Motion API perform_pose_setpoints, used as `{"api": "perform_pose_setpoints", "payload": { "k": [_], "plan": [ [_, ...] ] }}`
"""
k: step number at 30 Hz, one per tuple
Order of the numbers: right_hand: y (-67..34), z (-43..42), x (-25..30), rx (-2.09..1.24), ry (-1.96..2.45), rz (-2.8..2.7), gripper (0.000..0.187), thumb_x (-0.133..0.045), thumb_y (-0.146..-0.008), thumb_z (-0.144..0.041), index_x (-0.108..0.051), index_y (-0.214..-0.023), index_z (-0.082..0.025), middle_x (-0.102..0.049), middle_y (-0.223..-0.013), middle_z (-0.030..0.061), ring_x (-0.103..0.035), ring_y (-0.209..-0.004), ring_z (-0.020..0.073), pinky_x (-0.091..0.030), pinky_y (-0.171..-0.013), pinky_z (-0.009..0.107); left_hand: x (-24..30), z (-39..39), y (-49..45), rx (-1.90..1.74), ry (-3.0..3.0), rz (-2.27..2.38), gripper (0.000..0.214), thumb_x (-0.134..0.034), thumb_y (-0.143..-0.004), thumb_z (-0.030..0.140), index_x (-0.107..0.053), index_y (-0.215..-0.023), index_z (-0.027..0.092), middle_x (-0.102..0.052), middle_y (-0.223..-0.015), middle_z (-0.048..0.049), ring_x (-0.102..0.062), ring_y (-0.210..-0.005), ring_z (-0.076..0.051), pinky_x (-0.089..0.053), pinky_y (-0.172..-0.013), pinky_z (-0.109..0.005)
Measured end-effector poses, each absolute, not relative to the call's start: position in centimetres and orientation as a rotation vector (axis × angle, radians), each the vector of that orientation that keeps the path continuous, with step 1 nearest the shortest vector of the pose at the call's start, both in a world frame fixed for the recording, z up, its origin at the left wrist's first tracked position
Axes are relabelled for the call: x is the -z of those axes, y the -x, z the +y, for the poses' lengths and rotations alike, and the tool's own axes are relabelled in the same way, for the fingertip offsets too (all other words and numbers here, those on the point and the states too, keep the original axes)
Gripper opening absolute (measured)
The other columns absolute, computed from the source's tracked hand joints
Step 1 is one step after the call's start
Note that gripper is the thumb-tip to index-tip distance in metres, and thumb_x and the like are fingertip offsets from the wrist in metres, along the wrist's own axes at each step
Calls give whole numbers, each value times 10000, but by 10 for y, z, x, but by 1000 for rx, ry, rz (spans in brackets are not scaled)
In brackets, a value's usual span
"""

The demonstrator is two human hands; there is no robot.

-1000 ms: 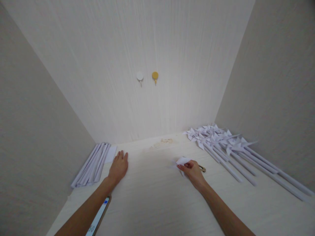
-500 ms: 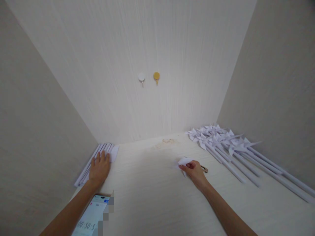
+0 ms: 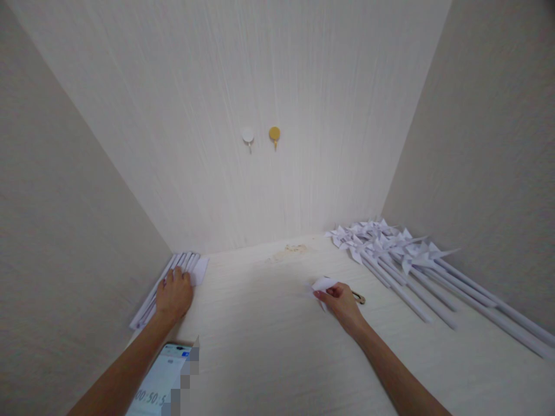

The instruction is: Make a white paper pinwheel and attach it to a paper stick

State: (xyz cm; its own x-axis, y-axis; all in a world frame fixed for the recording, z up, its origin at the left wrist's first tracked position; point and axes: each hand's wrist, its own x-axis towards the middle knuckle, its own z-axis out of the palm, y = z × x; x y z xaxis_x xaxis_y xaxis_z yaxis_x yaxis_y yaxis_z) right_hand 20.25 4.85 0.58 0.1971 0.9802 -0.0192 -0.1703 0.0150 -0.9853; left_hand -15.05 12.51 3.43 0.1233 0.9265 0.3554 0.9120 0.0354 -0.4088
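Observation:
At the left, my left hand (image 3: 174, 293) lies over a row of rolled white paper tubes (image 3: 150, 303), its fingers curled down onto one; the fingertips are partly hidden. A flat white paper sheet (image 3: 199, 271) lies right beside that hand. My right hand (image 3: 342, 303) is closed in a pinch on a folded white paper piece (image 3: 324, 283), just above the table. Its exact shape is blurred. Behind the knuckles, a small tan tool with a dark slot (image 3: 359, 297) sticks out, mostly covered by the hand.
Several white paper pinwheels on paper sticks (image 3: 407, 254) are heaped at the right against the wall. A phone showing a timer (image 3: 151, 375) lies beside my left forearm. A white hook (image 3: 247, 136) and a yellow hook (image 3: 274, 134) are on the back wall.
The fingers of my left hand have curled in more over the paper tubes. My right hand keeps its pinch on the paper piece, almost unmoved. The view has shifted slightly.

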Motion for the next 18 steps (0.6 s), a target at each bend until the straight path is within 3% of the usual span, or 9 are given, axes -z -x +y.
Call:
{"api": "perform_pose_setpoints", "payload": {
  "k": [5,14,18],
  "plan": [
    [-202,47,-7,-1114,1194,-962,146,-666,-473,-233,-615,-578,-145,-611,-556,5,-525,-506,135,-354,-425,212,-45,136,156,-33,1885,-1812,350,-258,-736,109,-596,-812,59,-534,-903,-204,-472,-896,-307,-381,-686,-393],
    [-201,48,-8,-1124,1182,-939,120,-653,-481,-209,-616,-584,-158,-602,-547,-15,-529,-514,131,-369,-447,212,-53,161,157,-81,1864,-1996,322,-296,-720,85,-617,-743,64,-535,-892,-212,-484,-898,-302,-392,-684,-393],
    [-202,49,-7,-1128,1180,-927,136,-658,-476,-203,-620,-599,-157,-606,-549,-16,-539,-531,136,-383,-473,217,-47,179,168,77,1943,-2095,263,-349,-683,96,-612,-682,97,-557,-828,-209,-502,-876,-328,-400,-647,-469]
  ]
}}
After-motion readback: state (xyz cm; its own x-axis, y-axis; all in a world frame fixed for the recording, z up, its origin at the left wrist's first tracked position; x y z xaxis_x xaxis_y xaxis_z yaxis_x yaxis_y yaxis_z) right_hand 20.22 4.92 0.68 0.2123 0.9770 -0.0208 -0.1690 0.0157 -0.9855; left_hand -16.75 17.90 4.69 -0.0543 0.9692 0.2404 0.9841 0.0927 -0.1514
